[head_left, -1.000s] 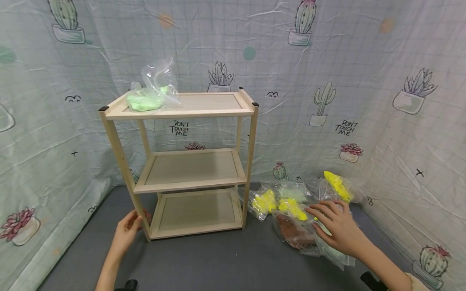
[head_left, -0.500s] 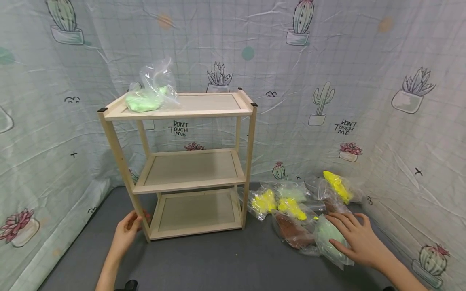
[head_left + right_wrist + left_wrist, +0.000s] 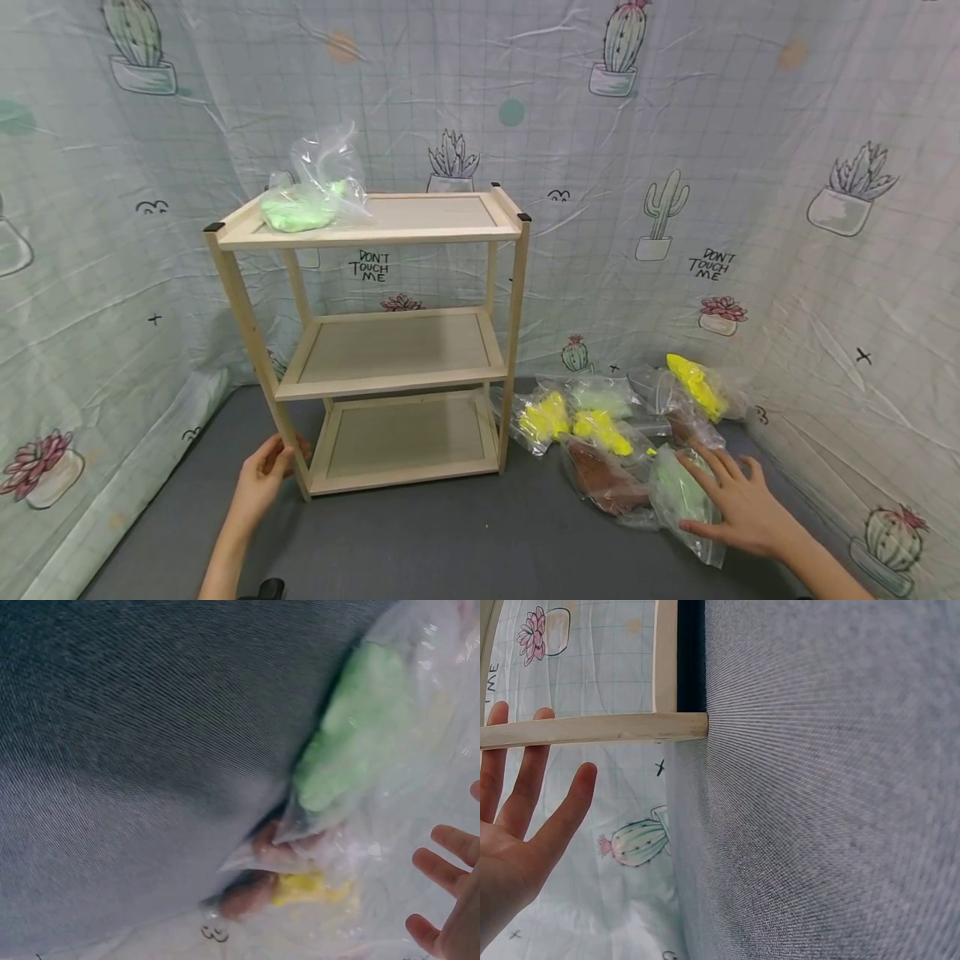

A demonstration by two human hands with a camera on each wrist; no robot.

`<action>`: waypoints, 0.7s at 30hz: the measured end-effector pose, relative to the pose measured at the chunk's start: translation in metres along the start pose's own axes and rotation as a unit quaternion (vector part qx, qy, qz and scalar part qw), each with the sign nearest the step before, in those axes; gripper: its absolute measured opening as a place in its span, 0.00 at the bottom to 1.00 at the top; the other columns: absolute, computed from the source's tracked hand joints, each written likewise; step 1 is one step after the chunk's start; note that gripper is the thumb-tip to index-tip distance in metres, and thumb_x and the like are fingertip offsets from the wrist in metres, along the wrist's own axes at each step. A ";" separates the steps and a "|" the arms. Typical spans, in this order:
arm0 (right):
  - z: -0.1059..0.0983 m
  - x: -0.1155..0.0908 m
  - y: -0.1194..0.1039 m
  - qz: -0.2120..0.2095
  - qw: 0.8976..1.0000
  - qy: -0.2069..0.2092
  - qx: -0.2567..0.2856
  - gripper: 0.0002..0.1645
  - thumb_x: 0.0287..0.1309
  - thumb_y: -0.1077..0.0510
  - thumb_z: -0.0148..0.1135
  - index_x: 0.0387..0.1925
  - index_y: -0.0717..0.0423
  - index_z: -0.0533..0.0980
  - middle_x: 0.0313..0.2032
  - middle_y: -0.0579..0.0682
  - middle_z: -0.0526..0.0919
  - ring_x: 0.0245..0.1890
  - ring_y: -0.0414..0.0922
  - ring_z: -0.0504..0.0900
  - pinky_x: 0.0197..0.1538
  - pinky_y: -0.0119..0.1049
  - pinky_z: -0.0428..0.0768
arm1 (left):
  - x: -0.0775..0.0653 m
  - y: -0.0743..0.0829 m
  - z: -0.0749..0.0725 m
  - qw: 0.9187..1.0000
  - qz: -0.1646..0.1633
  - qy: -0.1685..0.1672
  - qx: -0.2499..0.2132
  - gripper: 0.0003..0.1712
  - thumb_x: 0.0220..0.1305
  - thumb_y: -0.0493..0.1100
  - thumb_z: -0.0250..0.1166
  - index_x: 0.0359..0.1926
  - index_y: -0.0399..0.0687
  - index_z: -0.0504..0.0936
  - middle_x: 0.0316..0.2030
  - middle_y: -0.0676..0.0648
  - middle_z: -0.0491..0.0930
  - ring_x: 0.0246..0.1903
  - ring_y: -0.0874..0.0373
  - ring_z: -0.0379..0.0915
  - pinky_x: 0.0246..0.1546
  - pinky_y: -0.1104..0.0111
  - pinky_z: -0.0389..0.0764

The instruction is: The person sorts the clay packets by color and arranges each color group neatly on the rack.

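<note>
A three-tier wooden shelf (image 3: 401,386) stands on the dark table in the head view. My left hand (image 3: 262,479) grips its front left leg (image 3: 258,358) low down, fingers reaching behind the leg in the left wrist view. On the top tier lies a clear bag of pale green, clay-like stuff (image 3: 300,207). My right hand (image 3: 738,500) is spread over another clear bag of pale green stuff (image 3: 681,492), its fingertips at the bag's right side. In the right wrist view that green bag (image 3: 352,727) lies beside the right fingers (image 3: 439,870).
Left of the right hand lies a bag of brown stuff (image 3: 603,479). Bags with yellow lumps (image 3: 545,417) and another pale green one (image 3: 603,398) lie behind it. A further yellow lump in a bag (image 3: 697,385) leans near the back right. Cactus-print cloth (image 3: 840,333) surrounds the table.
My right hand has moved right and toward me, from above the heap of bags to the pale green bag, which shifts slightly. My left hand stays at the shelf's leg.
</note>
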State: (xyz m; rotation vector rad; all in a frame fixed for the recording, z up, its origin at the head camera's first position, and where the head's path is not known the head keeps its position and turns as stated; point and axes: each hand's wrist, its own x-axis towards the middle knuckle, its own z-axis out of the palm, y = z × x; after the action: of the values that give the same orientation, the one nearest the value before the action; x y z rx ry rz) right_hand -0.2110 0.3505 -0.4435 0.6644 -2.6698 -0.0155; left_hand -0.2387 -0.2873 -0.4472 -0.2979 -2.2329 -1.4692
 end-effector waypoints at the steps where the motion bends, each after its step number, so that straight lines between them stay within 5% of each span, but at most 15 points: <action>1: 0.002 -0.001 0.000 0.002 1.000 -0.006 0.002 0.51 0.37 0.29 0.61 0.62 0.49 0.61 0.59 0.59 0.62 0.53 0.58 0.64 0.48 0.59 0.53 | 0.000 0.000 0.000 1.000 -0.004 0.001 0.001 0.10 0.67 0.37 0.47 0.44 0.39 0.73 0.34 0.70 0.76 0.34 0.76 0.75 0.29 0.76 0.75; 9: 0.013 0.000 0.006 0.018 0.999 -0.046 0.011 0.55 0.36 0.26 0.60 0.63 0.47 0.58 0.60 0.64 0.62 0.54 0.66 0.67 0.48 0.61 0.53 | 0.000 0.000 0.000 1.000 0.000 -0.002 0.003 0.10 0.67 0.37 0.47 0.43 0.38 0.72 0.34 0.66 0.77 0.35 0.75 0.75 0.29 0.75 0.75; 21: 0.029 0.002 0.016 0.011 0.997 -0.072 0.006 0.55 0.34 0.23 0.57 0.63 0.43 0.58 0.56 0.62 0.69 0.51 0.60 0.71 0.46 0.67 0.54 | -0.001 0.001 -0.001 1.000 -0.017 0.004 0.026 0.13 0.67 0.39 0.47 0.45 0.34 0.71 0.34 0.68 0.77 0.35 0.76 0.75 0.29 0.73 0.75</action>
State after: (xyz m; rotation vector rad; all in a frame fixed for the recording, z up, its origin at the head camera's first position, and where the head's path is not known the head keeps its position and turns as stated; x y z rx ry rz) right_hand -0.2303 0.3612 -0.4675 0.6616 -2.8176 -0.0434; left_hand -0.2375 -0.2873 -0.4467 -0.2382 -2.2762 -1.4234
